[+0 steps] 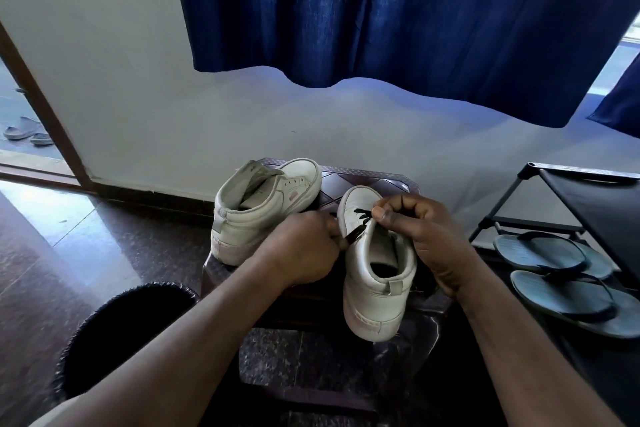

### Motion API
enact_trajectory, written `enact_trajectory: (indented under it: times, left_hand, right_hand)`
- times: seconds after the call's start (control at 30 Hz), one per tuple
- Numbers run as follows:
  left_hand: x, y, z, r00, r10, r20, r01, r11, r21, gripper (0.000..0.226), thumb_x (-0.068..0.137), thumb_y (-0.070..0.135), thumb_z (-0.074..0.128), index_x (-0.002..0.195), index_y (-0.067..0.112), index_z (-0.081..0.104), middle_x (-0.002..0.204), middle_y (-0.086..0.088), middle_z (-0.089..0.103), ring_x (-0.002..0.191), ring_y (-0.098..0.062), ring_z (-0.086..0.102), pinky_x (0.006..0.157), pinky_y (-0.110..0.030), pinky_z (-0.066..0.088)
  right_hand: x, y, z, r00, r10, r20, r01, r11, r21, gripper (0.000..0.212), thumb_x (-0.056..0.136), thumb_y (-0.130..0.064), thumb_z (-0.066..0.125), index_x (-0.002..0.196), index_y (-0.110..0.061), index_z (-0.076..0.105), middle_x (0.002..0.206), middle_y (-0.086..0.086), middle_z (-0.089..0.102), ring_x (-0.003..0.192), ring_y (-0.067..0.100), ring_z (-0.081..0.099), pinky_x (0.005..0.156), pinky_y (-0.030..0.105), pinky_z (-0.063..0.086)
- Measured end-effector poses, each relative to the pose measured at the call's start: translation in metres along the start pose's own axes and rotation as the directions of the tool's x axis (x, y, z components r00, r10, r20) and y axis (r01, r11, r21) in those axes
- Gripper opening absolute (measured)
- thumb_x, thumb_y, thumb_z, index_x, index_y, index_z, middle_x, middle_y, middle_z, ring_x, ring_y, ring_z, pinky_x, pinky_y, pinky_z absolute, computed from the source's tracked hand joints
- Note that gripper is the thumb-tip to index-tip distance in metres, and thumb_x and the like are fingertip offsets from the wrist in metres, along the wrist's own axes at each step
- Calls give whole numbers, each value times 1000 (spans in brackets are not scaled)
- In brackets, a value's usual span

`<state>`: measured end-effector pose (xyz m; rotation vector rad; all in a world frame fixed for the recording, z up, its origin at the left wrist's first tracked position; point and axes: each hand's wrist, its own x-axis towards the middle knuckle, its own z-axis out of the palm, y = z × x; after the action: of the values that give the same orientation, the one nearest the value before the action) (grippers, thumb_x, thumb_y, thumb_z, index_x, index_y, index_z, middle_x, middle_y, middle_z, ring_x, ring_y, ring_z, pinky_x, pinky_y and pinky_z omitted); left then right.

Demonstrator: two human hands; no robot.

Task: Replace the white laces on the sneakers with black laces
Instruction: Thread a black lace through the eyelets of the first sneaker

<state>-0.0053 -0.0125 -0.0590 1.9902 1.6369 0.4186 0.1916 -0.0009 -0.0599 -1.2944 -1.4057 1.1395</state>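
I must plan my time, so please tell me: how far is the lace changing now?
Done: no white lace shows on either sneaker, and the black lace already crosses the front eyelets of the near sneaker. In hand: the left hand pinches a lace end; the right hand grips that sneaker at the lacing. Left: its remaining eyelets, then the whole far sneaker, which shows no lace.

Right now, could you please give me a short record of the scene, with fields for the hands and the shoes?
left hand: pinches the black lace end beside the near sneaker
right hand: fingers curled on the near sneaker at its eyelets
near sneaker: partly laced in black, on the stool
far sneaker: no lace visible, on the stool
flip-flops: under the shoe rack shelf, at right
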Motion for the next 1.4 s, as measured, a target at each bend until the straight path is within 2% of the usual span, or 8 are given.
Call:
enact_trajectory:
  times: [0.1,0.37,0.57,0.77,1.03,1.2,1.3,1.4]
  left_hand:
    - [-4,-1,-4,996,-63,65,47,974,222,29,103,34,56,120,17,72,124,-8,71,117,-30,64,93,-33,48]
    - [-1,-14,-7,983,-140,121,130,988,88,32,99,40,62,106,11,75,106,-10,74,104,-29,70,79,-29,51]
    - [1,-16,-3,971,-227,72,198,939,282,16,92,35,59,89,20,65,95,-4,68,98,-28,70,76,-30,53]
    - [3,-11,-4,985,-37,-170,24,996,-82,7,92,31,69,85,28,67,80,12,69,78,-8,65,66,-24,44]
    - [8,-3,1,991,52,-127,-89,948,-305,15,96,23,69,82,26,66,69,13,66,51,3,54,53,-12,38]
    - [7,10,-13,991,-70,-118,-51,606,-794,7,99,11,67,92,13,65,68,-1,65,46,-10,41,41,-17,31]
    - [7,17,-23,974,-21,-226,-197,416,-888,5,99,13,67,98,16,64,72,-1,63,47,-9,40,41,-17,30]
    - [9,24,-24,935,71,-346,-346,389,-854,10,100,7,66,106,15,64,81,-2,66,59,-16,54,48,-23,40]
  right_hand:
    - [0,1,-3,1000,9,23,-7,998,-56,6,90,-18,79,87,-13,78,91,-3,78,85,8,68,88,33,52]
    - [-8,-7,-16,991,-53,119,73,982,-174,10,81,-21,82,89,-22,76,105,12,75,92,15,66,93,40,53]
    - [-10,-7,-16,990,-123,63,138,911,-389,26,85,-4,73,88,-30,75,94,-4,77,92,25,70,86,38,56]
    - [-12,-10,-14,984,-165,62,175,869,-463,25,82,-6,75,89,-31,74,88,-12,74,81,15,67,75,25,51]
    - [-14,-9,-10,959,-265,101,275,776,-567,32,78,-5,72,97,-31,71,94,-18,69,75,6,61,66,12,43]
    - [-15,-12,-7,974,-218,56,223,902,-371,27,81,-22,60,102,-28,76,106,-11,73,96,0,65,79,12,48]
    - [-13,-19,2,986,-164,-24,157,972,-174,17,94,-21,63,98,-25,79,109,-7,73,94,1,66,74,13,48]
    - [-7,-18,12,990,-142,15,141,959,-247,14,85,-32,73,97,-32,79,98,-11,73,90,7,67,80,28,51]
